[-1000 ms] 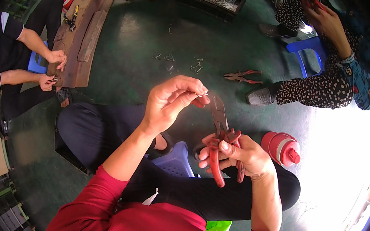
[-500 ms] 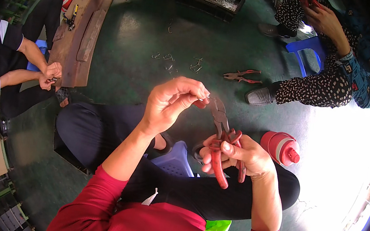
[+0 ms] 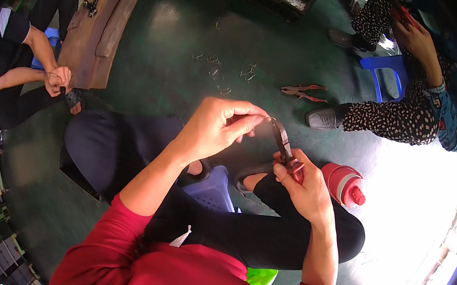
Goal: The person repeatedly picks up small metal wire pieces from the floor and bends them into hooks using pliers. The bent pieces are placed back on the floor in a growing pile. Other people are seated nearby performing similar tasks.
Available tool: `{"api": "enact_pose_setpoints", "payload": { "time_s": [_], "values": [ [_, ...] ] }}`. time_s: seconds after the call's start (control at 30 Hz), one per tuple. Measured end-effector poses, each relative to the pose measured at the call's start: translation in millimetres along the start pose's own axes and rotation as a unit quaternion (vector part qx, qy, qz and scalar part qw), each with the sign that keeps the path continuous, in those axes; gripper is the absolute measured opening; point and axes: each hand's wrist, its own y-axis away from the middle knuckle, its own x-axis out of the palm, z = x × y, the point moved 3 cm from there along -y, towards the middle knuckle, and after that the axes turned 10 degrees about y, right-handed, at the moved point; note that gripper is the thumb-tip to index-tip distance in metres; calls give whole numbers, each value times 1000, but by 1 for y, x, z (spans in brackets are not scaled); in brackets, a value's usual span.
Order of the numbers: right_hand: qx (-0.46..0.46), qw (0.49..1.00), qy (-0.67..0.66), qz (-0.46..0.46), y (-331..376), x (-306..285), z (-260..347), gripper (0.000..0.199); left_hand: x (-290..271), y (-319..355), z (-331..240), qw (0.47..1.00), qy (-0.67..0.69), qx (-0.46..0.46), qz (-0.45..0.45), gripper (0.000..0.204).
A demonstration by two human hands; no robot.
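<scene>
My left hand (image 3: 213,127) pinches a thin, short piece of wire (image 3: 269,118) between thumb and fingertips. Its free end meets the tip of the pliers (image 3: 282,141), which are dark metal with red handles. Wrapped round those handles is my right hand (image 3: 306,187), to the right of and a little lower than the left. The handles are mostly hidden in the palm, and the jaws point up and left. Whether the jaws bite the wire is too small to tell. Ahead on the green floor lie several bent wire pieces (image 3: 248,72).
Another pair of red-handled pliers (image 3: 303,91) lies on the floor. A red jug (image 3: 343,184) stands by my right knee, and a blue stool (image 3: 211,189) between my legs. Co-workers sit left and right. Wooden boards (image 3: 96,34) and a black crate (image 3: 289,11) are farther off.
My right hand has turned the pliers, and the spread handles have come together in its grip. The left hand has shifted slightly right with the wire. Another wire piece shows on the floor.
</scene>
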Motion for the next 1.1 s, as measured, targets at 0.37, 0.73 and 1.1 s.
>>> {"api": "enact_pose_setpoints", "payload": {
  "time_s": [0.37, 0.73, 1.1],
  "values": [
    [-7, 1000, -6, 15, -2, 1, -1, 30, 4, 0, -3, 984, -81, 153, -32, 13],
    [5, 999, -41, 35, 0, 0, 2, 29, -1, -3, -2, 999, 29, 27, 19, 18],
    [-16, 1000, -4, 13, -1, -1, 4, 28, -1, -5, -2, 998, 58, -14, 36, 20]
  ]
}}
